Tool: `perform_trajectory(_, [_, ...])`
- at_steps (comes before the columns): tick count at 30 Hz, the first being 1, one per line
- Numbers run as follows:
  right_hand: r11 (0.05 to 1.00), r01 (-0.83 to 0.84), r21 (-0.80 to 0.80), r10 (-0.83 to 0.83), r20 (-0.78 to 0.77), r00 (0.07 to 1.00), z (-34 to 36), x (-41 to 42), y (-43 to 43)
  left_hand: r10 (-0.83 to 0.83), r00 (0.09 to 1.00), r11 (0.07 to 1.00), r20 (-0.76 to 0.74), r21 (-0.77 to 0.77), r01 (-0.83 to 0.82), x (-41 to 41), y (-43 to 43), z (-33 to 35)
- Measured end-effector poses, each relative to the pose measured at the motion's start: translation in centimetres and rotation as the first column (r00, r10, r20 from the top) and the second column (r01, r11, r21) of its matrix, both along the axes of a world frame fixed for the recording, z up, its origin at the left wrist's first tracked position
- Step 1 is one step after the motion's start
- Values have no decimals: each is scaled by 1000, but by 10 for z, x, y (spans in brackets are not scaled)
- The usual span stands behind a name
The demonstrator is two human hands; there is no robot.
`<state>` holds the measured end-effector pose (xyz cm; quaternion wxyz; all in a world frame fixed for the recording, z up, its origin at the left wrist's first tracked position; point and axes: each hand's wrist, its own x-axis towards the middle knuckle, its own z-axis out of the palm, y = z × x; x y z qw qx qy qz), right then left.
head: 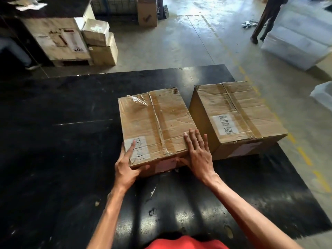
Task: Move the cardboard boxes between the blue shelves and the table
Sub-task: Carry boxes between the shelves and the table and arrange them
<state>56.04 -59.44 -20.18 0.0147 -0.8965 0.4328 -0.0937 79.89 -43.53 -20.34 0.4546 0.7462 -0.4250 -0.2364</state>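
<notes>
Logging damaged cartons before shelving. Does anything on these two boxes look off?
Yes. On the near box, clear tape is peeled up at the far left corner, and the far right corner is frayed; its top is creased. The other box sits askew to it, with no obvious damage.

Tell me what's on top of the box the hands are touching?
Brown tape, a white label, the right hand and a left hand finger. The box is sealed, hiding what's inside.

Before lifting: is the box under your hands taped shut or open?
Shut. The near box has flat top flaps, brown tape along their seam; clear tape peels at one corner.
</notes>
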Motion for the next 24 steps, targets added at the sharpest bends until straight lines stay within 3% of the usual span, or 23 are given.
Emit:
perform_trajectory(15, [995, 27, -98, -40, -125, 991, -2, -42, -18, -126, 991, 992, 42, 3, 126, -20, -32, 0])
perform_trajectory(20, [996, 57, -72, -67, -143, 988, 1, -54, -23, -127, 989, 992, 77, 32, 125, -36, -40, 1])
perform_trajectory(24, [998, 38, 50, -30, -155, 987, 12, -54, -23, -134, 989, 986, 67, 112, 126, -35, -38, 7])
